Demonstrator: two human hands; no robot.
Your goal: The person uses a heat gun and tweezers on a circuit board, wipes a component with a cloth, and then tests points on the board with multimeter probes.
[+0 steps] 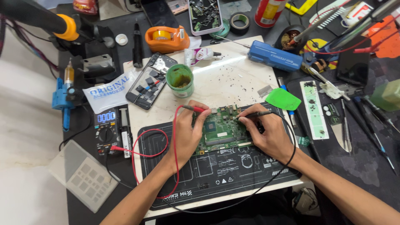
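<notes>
Between the two hands, a green circuit board [223, 127] is lying on a black work mat [233, 175], and the person is probing it with a pair of meter leads. The left hand [188, 135] is closing its fingers around the red probe [194, 108], pressing its tip toward the board's upper left edge, while the heel of that hand is resting against the board's left side. The right hand [270, 133] is pinching the black probe [255, 113] like a pen, its tip touching near the board's upper right corner. Both wrists are bearing on the mat, which looks like the right way to keep the tips steady on small contacts. Left of the left forearm, a multimeter [106, 129] is showing a lit display, and the red lead [139, 155] is looping from it past the left wrist. Judging by the slack, the black lead curling below the right wrist could drag the tip, so keeping it loose matters. Just beyond the left hand, a green cup [180, 80] is standing close enough to be knocked; beyond the right hand, a green plastic pick [283, 99] is lying apart.
</notes>
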